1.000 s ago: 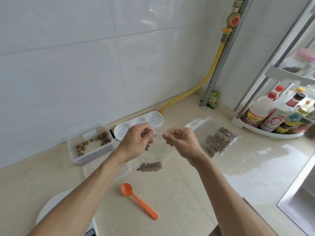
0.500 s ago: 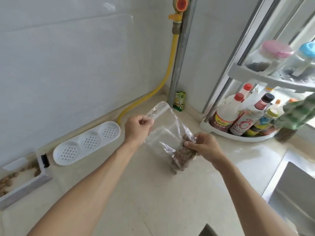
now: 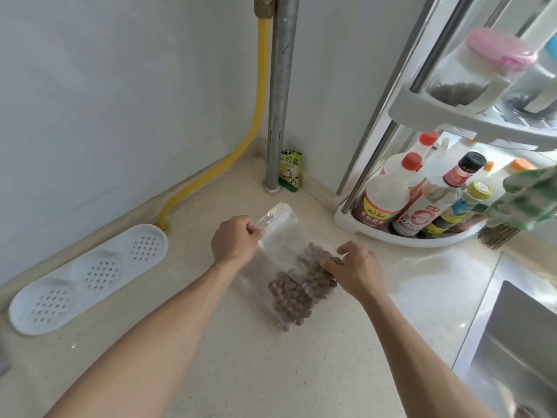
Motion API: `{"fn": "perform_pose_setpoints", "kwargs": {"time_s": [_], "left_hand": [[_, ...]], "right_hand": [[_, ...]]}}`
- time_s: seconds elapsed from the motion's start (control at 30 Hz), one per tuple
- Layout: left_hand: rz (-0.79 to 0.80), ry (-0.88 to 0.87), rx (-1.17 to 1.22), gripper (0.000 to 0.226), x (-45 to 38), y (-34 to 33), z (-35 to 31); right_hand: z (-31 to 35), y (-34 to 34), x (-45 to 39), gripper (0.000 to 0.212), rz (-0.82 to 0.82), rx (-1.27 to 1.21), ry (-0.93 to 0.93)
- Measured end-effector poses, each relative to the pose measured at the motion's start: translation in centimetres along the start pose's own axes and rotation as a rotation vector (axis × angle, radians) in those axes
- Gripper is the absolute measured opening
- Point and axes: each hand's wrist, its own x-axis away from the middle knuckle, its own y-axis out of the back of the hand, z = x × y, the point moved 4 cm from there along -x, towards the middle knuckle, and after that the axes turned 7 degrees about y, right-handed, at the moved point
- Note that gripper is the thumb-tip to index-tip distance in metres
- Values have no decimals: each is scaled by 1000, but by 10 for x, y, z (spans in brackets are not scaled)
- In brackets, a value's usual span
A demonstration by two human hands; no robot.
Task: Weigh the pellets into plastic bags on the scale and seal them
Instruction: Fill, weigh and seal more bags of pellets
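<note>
Left hand: the left hand (image 3: pixel 235 240) pinches the zip-strip end of the clear plastic bag (image 3: pixel 272 233), fingers curled round it, toward the back corner of the tabletop (image 3: pixel 229 366).
Right hand: the right hand (image 3: pixel 354 271) rests on the pellet end of the bag, fingertips curled over the plastic.
Bag: it stretches flat between the two hands, low on the tabletop.
Pellets: brown pellets (image 3: pixel 316 274) sit bunched under the right hand's fingers; a second pellet bag (image 3: pixel 289 300) lies touching, just nearer the front edge.
Tray: a white perforated tray (image 3: pixel 87 276) lies along the left wall edge.
Rack: a corner rack (image 3: pixel 401 233) at the right edge holds sauce bottles (image 3: pixel 388 194).
</note>
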Motion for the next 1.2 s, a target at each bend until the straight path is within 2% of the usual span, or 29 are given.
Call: {"fn": "perform_pose_setpoints", "kwargs": {"time_s": [0.17, 0.27, 0.37, 0.53, 0.67, 0.83, 0.9, 1.1, 1.2], "left_hand": [[-1, -32, -50, 24, -4, -3, 12], [-7, -36, -48, 37, -3, 9, 29], [-2, -43, -28, 39, 6, 28, 57], [-1, 9, -38, 38, 40, 64, 124], [66, 94, -222, 58, 73, 86, 181], [156, 192, -461, 101, 89, 94, 225], [162, 241, -494, 109, 92, 91, 233], [114, 283, -551, 111, 99, 86, 236], [70, 265, -475, 89, 109, 87, 239]], "right_hand": [[4, 1, 2, 54, -60, 116, 24], [30, 0, 5, 47, -111, 112, 91], [69, -16, 13, 45, -114, 81, 205], [141, -66, 39, 39, -15, 23, 429], [178, -120, 62, 38, 188, -53, 528], [193, -164, 77, 56, 373, -12, 484], [194, -169, 79, 60, 390, 0, 452], [189, -178, 82, 64, 454, -218, 254], [185, -177, 88, 58, 460, -292, 182]]}}
